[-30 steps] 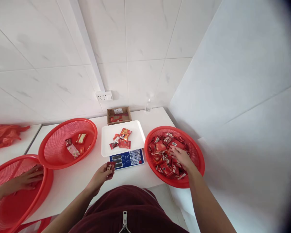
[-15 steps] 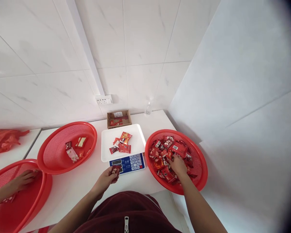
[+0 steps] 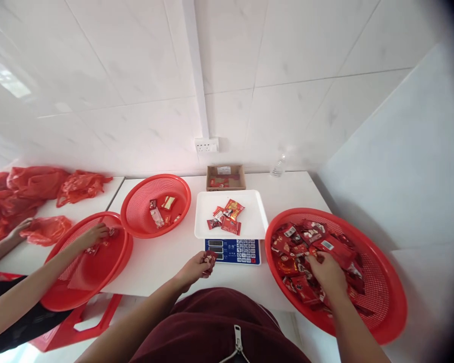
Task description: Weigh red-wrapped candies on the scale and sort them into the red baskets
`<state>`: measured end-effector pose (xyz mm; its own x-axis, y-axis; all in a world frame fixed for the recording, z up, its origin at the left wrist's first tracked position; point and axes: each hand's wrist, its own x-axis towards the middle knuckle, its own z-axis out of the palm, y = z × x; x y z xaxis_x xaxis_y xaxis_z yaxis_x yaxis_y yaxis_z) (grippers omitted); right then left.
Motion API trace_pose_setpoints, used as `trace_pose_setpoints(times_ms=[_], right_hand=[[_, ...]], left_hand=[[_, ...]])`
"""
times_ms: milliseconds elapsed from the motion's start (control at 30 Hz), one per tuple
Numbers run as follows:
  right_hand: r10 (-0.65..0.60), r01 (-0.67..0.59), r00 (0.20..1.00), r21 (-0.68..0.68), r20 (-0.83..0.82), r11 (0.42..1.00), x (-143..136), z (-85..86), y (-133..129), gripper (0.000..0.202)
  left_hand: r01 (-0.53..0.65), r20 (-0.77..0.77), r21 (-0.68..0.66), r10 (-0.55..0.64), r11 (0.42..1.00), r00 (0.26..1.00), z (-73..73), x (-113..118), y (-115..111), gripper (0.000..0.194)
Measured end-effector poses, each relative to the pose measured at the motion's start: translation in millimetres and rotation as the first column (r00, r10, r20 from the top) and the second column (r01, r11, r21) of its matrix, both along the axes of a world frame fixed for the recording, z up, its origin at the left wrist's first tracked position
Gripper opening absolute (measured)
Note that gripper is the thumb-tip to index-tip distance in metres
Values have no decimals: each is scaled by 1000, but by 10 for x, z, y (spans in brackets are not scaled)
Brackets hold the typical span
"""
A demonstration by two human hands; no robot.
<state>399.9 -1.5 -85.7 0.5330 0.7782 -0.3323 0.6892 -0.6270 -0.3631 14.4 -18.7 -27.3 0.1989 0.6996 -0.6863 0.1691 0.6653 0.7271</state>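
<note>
My left hand (image 3: 193, 270) is closed on a small dark red packet (image 3: 209, 260), held just in front of the blue scale (image 3: 232, 251). On the scale's white tray (image 3: 257, 212) lie several red and orange packets (image 3: 231, 225). My right hand (image 3: 327, 272) reaches into the large red basket (image 3: 395, 307) at the right, among many red packets (image 3: 300, 290). Its fingers are pinched together over the pile; whatever they grip is too hidden to name.
Behind the tray stands a cardboard box (image 3: 242, 177), with a clear bottle (image 3: 278, 166) to its right. Left are a red basket (image 3: 126, 201) with a few packets and another red basket (image 3: 126, 257) with another person's hand (image 3: 94, 236) inside. Red plastic bags (image 3: 38, 182) lie farther left.
The view has swung left, so everything sits farther right, and more bags and the other person's second hand show. My left hand still holds its packet; my right hand stays in the basket.
</note>
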Motion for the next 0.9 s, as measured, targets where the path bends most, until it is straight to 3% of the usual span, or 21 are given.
trace_pose_setpoints(times_ms=[100, 167, 267, 400, 533, 700, 900], right_hand=[[-29, 54, 994, 234, -109, 971, -91, 112, 16, 46], [49, 27, 974, 327, -221, 944, -287, 199, 51, 48], [327, -173, 896, 440, -302, 881, -765, 305, 127, 39], [669, -514, 707, 483, -229, 709, -1512, 385, 258, 27], [774, -636, 613, 480, -162, 604, -2010, 432, 439, 33], [762, -578, 619, 548, -188, 604, -2094, 447, 480, 39], [683, -539, 432, 438, -589, 719, -1998, 389, 60, 42]], left_hand=[[-7, -31, -10, 7, 1000, 1000, -33, -86, -52, 29], [-19, -48, -15, 19, 1000, 999, -62, -125, -78, 27], [-23, -45, -21, 22, 1000, 999, -89, -128, -87, 27], [8, 2, -13, -8, 1000, 1000, -97, -68, -67, 27], [23, 15, -18, -23, 1000, 1000, -97, -44, -61, 29], [19, 22, 18, -19, 1000, 1000, -18, -95, -91, 33], [35, 109, 132, -50, 991, 993, 11, 48, -76, 34]])
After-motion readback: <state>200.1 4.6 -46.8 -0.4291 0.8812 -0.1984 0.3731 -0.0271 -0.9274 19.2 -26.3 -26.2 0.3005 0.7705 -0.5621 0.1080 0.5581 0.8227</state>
